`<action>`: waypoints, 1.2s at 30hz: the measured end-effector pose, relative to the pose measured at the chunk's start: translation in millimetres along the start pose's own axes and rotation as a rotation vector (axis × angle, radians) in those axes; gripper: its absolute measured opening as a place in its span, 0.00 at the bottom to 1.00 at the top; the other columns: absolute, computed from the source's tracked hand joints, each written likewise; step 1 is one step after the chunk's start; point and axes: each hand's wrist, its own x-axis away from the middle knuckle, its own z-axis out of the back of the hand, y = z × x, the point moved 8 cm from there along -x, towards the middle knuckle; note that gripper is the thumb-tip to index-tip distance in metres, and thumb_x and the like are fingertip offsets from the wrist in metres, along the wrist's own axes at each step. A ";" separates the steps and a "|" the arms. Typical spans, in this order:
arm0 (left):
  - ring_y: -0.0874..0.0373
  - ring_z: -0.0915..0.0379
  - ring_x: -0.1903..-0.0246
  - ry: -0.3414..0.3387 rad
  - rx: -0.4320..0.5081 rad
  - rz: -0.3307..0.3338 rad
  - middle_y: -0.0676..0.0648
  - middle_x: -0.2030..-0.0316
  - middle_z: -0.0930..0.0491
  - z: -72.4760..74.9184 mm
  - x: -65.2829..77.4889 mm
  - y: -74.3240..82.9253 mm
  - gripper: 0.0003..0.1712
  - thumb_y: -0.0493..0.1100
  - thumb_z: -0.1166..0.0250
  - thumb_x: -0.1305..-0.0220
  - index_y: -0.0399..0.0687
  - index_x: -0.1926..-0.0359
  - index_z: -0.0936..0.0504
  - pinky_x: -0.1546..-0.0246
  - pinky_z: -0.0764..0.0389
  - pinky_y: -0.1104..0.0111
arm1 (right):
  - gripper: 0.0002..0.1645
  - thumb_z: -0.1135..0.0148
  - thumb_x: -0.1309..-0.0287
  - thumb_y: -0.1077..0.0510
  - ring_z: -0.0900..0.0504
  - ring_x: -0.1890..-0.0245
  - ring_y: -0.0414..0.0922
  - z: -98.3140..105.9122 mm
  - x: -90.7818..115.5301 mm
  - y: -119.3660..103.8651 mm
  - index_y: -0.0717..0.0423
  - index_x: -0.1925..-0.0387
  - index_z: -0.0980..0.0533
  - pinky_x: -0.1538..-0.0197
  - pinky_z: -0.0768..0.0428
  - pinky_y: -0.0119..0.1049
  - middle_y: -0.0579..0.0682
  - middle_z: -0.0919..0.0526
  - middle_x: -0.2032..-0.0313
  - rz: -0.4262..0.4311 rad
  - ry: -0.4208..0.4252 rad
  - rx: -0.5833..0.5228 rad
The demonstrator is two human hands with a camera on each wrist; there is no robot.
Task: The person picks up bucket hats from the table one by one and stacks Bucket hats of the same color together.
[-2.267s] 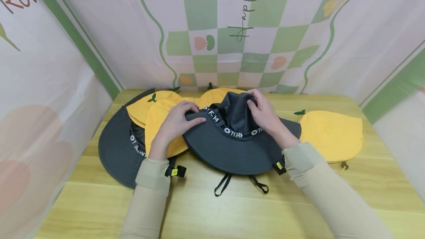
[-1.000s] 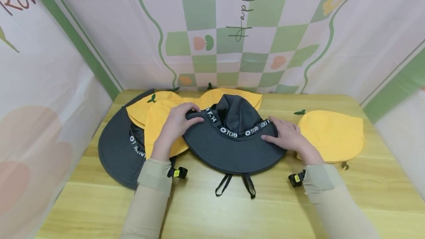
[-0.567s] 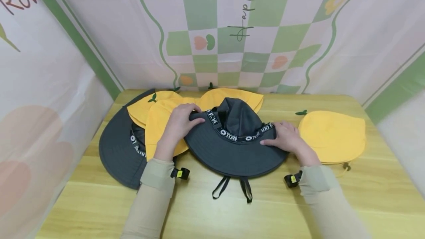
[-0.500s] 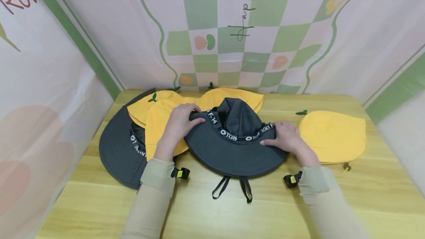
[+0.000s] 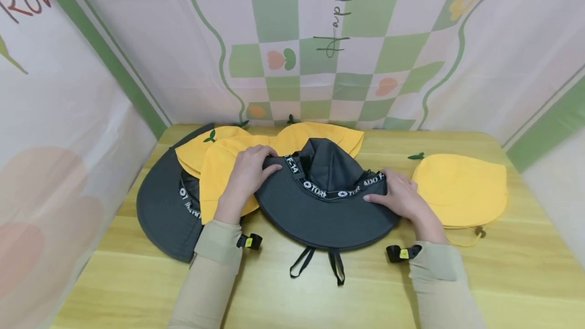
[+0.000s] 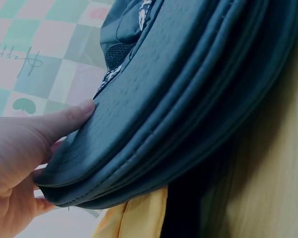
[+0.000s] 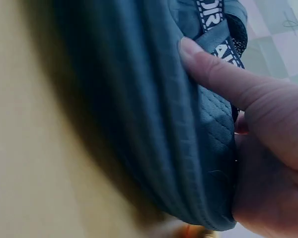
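Note:
A dark grey bucket hat (image 5: pixel 324 222) lies upturned at mid-table, its lettered inner band and crown showing and two black cord loops hanging at the front. My left hand (image 5: pixel 247 176) grips its left brim, thumb on top and fingers beneath. On the right side, my right hand (image 5: pixel 402 197) pinches the brim, with the thumb (image 7: pixel 191 52) beside the band. Several dark brim edges (image 6: pixel 188 104) lie layered together in the left wrist view. Yellow hats (image 5: pixel 224 166) with green sprouts lie under and behind the hat, partly hidden.
Another dark hat (image 5: pixel 160 212) lies at the left, partly under the yellow ones. A separate yellow hat (image 5: pixel 459 189) with a cord and toggle sits at the right. A printed cloth (image 5: pixel 274 19) hangs behind the wooden table (image 5: pixel 292 303).
My right hand has left the crown and moved down to the right brim, which it now holds. The dark hat has shifted slightly toward me. The left hand keeps its hold.

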 end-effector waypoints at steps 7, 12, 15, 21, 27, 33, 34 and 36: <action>0.47 0.19 0.52 -0.037 -0.003 0.000 0.46 0.53 0.15 -0.4 1.5 0.1 0.15 0.53 0.32 0.34 0.51 0.53 0.16 0.45 0.22 0.53 | 0.43 0.31 0.40 0.45 0.33 0.36 0.70 5.2 5.4 -6.2 0.65 0.34 0.35 0.43 0.42 0.63 0.71 0.27 0.38 0.056 0.020 -0.021; 0.46 0.21 0.48 -0.086 -0.015 0.011 0.45 0.49 0.16 -3.7 1.1 0.8 0.16 0.53 0.35 0.32 0.51 0.50 0.17 0.42 0.24 0.53 | 0.42 0.30 0.41 0.44 0.32 0.37 0.70 12.0 8.0 -8.5 0.63 0.34 0.34 0.43 0.42 0.63 0.71 0.27 0.38 0.066 0.044 -0.025; 0.45 0.22 0.46 -0.116 -0.017 0.025 0.44 0.48 0.18 -6.4 1.4 0.7 0.17 0.54 0.37 0.30 0.50 0.49 0.17 0.41 0.24 0.53 | 0.42 0.30 0.41 0.44 0.31 0.37 0.69 15.5 8.7 -8.1 0.63 0.34 0.34 0.43 0.42 0.63 0.71 0.26 0.39 0.064 0.054 -0.027; 0.44 0.23 0.43 -0.146 -0.028 0.052 0.42 0.45 0.19 -8.8 2.8 -0.7 0.18 0.54 0.39 0.29 0.48 0.48 0.18 0.39 0.26 0.51 | 0.41 0.29 0.42 0.45 0.31 0.37 0.68 18.9 9.0 -6.9 0.62 0.35 0.33 0.44 0.42 0.62 0.70 0.25 0.39 0.057 0.051 -0.026; 0.44 0.25 0.41 -0.135 -0.042 0.058 0.42 0.44 0.20 -3.9 5.9 3.5 0.19 0.55 0.39 0.29 0.50 0.46 0.19 0.37 0.28 0.50 | 0.40 0.29 0.42 0.45 0.30 0.38 0.68 18.8 10.2 -9.3 0.60 0.35 0.32 0.45 0.41 0.61 0.68 0.24 0.39 0.077 0.060 -0.020; 0.45 0.25 0.41 -0.107 -0.025 0.011 0.44 0.45 0.20 6.5 12.4 10.8 0.17 0.53 0.38 0.29 0.50 0.46 0.19 0.36 0.29 0.51 | 0.41 0.29 0.43 0.44 0.30 0.38 0.68 18.7 10.9 -8.9 0.61 0.35 0.32 0.47 0.40 0.60 0.68 0.24 0.39 0.076 0.070 -0.017; 0.46 0.25 0.41 -0.102 -0.021 0.001 0.45 0.45 0.19 8.7 14.3 11.3 0.17 0.53 0.37 0.30 0.50 0.47 0.19 0.36 0.28 0.52 | 0.41 0.29 0.43 0.44 0.30 0.38 0.67 18.8 10.9 -8.8 0.61 0.35 0.32 0.46 0.40 0.60 0.68 0.25 0.38 0.074 0.069 -0.018; 0.46 0.25 0.42 -0.096 -0.016 -0.018 0.45 0.46 0.19 12.9 18.6 11.3 0.16 0.52 0.37 0.30 0.51 0.47 0.18 0.37 0.27 0.53 | 0.42 0.29 0.43 0.45 0.30 0.37 0.67 19.0 10.6 -8.1 0.60 0.34 0.32 0.46 0.40 0.60 0.68 0.25 0.38 0.070 0.064 -0.019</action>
